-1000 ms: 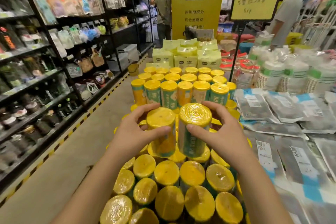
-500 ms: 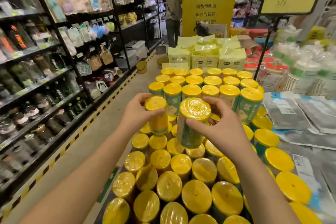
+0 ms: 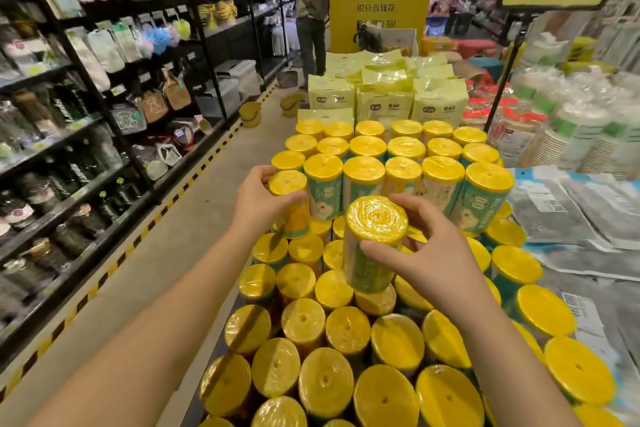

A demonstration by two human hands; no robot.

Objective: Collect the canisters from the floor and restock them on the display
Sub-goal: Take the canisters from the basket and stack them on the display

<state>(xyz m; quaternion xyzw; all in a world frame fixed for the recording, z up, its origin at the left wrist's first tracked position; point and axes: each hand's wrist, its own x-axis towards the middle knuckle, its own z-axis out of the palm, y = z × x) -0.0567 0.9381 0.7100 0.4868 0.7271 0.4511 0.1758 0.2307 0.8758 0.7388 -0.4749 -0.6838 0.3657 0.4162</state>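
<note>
The left hand [image 3: 258,204] is curled round an upright yellow-lidded canister [image 3: 287,183], thumb across its front and fingers behind, and holds it at the left end of the raised front row of stacked canisters [image 3: 443,180], just beside the nearest one in that row. Whether its base is already resting on the layer below cannot be told. The right hand [image 3: 436,253] grips a second canister [image 3: 375,218], thumb on the near side of its green-and-yellow body and fingers wrapped round the far side; it is tilted slightly, with its wrapped yellow top facing the camera. This one sits lower and nearer than the left hand's, in front of the raised row and over the lower layer of canisters [image 3: 322,388] that fills the display beneath both forearms. Beyond the hands, past the stacked rows, stand pale green packs [image 3: 384,100]. Right of the right hand, grey flat packets [image 3: 571,211] lie on the counter. Left of the left hand runs the aisle floor [image 3: 166,246], with dark shelving [image 3: 69,121] along its far side.
</note>
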